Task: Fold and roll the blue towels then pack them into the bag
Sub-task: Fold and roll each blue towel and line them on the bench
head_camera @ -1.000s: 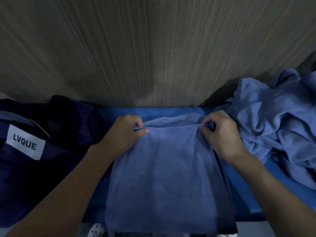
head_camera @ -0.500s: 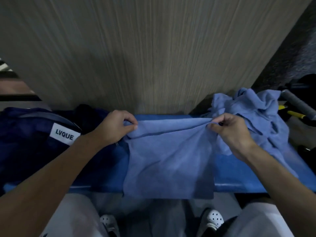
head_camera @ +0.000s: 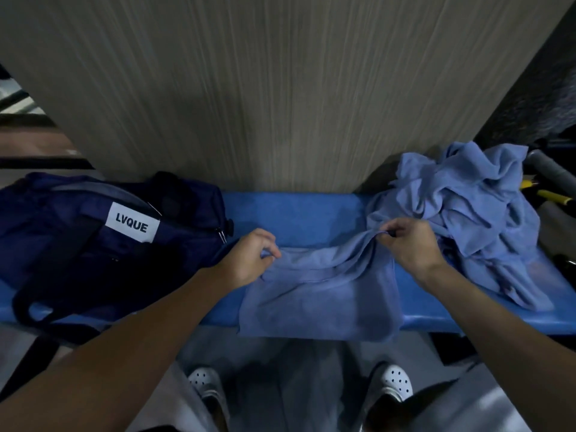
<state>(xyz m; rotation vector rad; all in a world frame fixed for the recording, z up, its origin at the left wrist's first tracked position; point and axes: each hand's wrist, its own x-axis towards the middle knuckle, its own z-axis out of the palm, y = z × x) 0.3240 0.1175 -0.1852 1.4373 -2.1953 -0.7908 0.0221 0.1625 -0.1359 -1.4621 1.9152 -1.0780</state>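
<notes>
1. Head view looks down on a blue counter set against a wall, with one towel spread at its middle and its near edge hanging over the front.
2. Two hands work that towel. The left hand pinches its far left corner; the right hand pinches its far right corner and holds it slightly lifted. They are well apart, each closed on cloth.
3. Holding both far corners likely keeps the edge taut and straight, so it can be brought over the near edge for a clean fold.
4. One heap of crumpled towels lies at the right, just beside the right hand, within easy reach; how many are in it I cannot tell.
5. One dark bag with a white label sits at the left, near the left hand, handy for packing. Whether it is open is unclear.
6. Two white shoes show below, on the floor.
</notes>
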